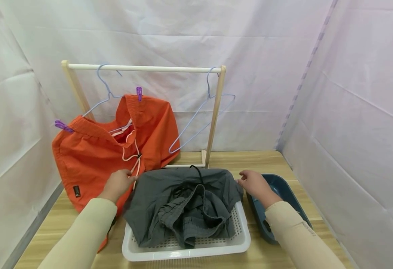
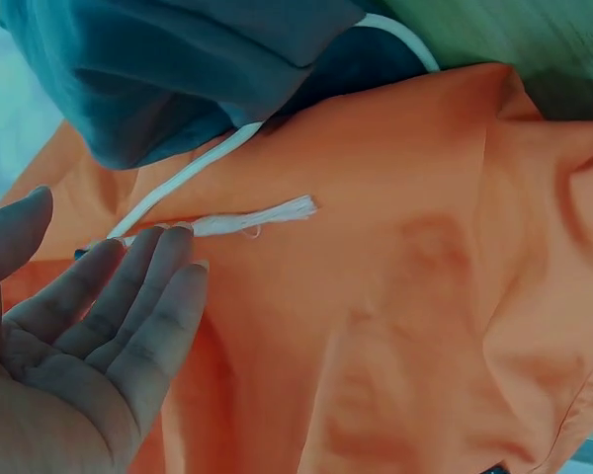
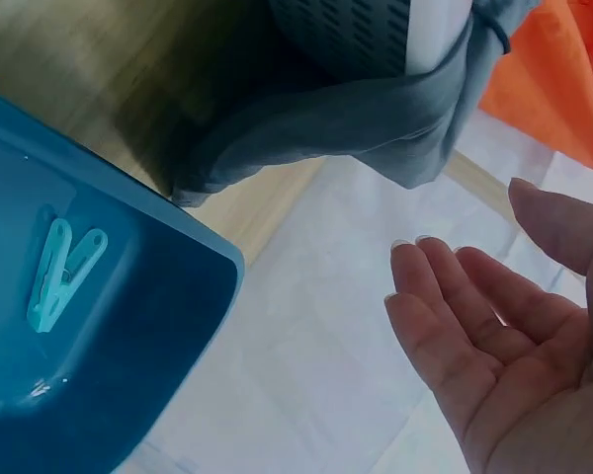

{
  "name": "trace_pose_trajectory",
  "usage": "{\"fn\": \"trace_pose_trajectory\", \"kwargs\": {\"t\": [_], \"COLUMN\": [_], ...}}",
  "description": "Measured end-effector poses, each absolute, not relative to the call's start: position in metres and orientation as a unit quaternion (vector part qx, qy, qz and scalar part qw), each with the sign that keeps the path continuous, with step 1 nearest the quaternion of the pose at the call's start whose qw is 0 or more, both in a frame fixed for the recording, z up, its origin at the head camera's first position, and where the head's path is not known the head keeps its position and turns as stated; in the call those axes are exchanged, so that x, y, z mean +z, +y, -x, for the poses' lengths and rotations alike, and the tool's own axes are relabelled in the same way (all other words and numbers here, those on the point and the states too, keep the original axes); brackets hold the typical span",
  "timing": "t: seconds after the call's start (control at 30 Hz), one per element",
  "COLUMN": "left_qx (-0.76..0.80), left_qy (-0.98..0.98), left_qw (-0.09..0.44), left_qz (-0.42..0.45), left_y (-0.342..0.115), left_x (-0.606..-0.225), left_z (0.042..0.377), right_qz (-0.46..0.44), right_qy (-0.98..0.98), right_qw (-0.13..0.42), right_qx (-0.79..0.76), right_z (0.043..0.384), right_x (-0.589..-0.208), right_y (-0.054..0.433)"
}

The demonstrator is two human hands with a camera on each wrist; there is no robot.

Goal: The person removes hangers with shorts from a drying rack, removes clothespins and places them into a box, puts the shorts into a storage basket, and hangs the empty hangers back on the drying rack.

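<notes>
Dark grey pants [image 1: 186,209] with a black drawstring lie bunched in a white plastic basket [image 1: 186,255], partly over its far rim. My left hand [image 1: 117,185] is at the basket's left, fingers extended by the white drawstring [image 2: 257,217] of an orange garment [image 1: 102,160]; whether it touches the cord I cannot tell. On the basket's other side, my right hand [image 1: 255,185] has its fingers spread loosely, holding nothing, close to the grey cloth [image 3: 346,123]. The orange garment hangs from a blue hanger [image 1: 109,91], with purple clothespins [image 1: 139,93] at its waistband.
A wooden rack [image 1: 142,68] stands at the back, with a bare blue hanger [image 1: 199,108] at its right end. Right of the basket, a dark blue tray [image 1: 292,194] holds a light teal clothespin [image 3: 64,272]. White curtain walls [image 1: 351,112] enclose the wooden tabletop [image 1: 250,158].
</notes>
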State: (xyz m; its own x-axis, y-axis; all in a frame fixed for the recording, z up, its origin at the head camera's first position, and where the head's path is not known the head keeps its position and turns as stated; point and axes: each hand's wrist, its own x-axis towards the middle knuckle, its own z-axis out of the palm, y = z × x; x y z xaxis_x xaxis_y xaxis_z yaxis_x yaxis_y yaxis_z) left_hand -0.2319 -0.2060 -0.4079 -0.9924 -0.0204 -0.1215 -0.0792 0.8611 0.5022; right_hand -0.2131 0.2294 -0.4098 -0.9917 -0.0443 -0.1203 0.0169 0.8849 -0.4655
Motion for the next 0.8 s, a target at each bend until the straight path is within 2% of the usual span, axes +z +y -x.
{"fn": "trace_pose_trajectory", "kwargs": {"t": [0.23,0.8], "left_qx": [0.244,0.232], "left_qy": [0.966,0.967], "left_qw": [0.087,0.097], "left_qz": [0.017,0.033], "left_y": [-0.194,-0.18], "left_x": [-0.41,-0.415], "left_z": [0.246,0.259], "right_qz": [0.014,0.02], "right_qy": [0.973,0.973], "right_qw": [0.067,0.077], "right_qx": [-0.221,-0.215], "right_z": [0.233,0.264], "right_x": [-0.409,-0.43], "right_y": [0.222,0.212]}}
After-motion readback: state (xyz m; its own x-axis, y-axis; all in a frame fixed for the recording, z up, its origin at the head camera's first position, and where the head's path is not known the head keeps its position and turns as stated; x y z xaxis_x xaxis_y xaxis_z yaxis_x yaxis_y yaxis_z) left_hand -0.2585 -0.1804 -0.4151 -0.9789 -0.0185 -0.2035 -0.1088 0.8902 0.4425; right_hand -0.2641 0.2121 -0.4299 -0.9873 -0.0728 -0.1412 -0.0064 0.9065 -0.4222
